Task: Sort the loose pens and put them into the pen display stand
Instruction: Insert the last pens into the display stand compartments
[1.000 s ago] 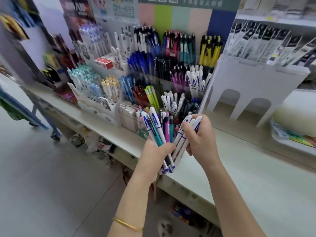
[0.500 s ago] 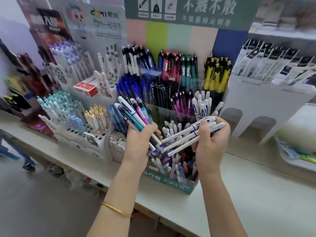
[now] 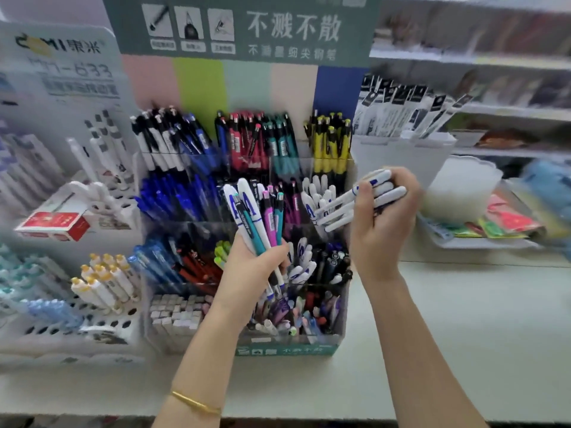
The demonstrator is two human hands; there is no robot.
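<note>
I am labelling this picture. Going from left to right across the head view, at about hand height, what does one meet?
From the left: red box → yellow-capped pens → left hand gripping mixed pens → right hand gripping white pens → white tub → colourful packets.

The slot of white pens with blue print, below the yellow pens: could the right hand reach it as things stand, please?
Probably yes: the right hand, gripping a bundle of matching white pens, hovers just beside the slot's own pens, nothing between.

On the counter point(image 3: 463, 335), the stand point(image 3: 287, 350) sits at centre; rack point(image 3: 61, 335) at nine o'clock, refills point(image 3: 398, 109) at one, tray point(image 3: 482, 243) at three.
</note>
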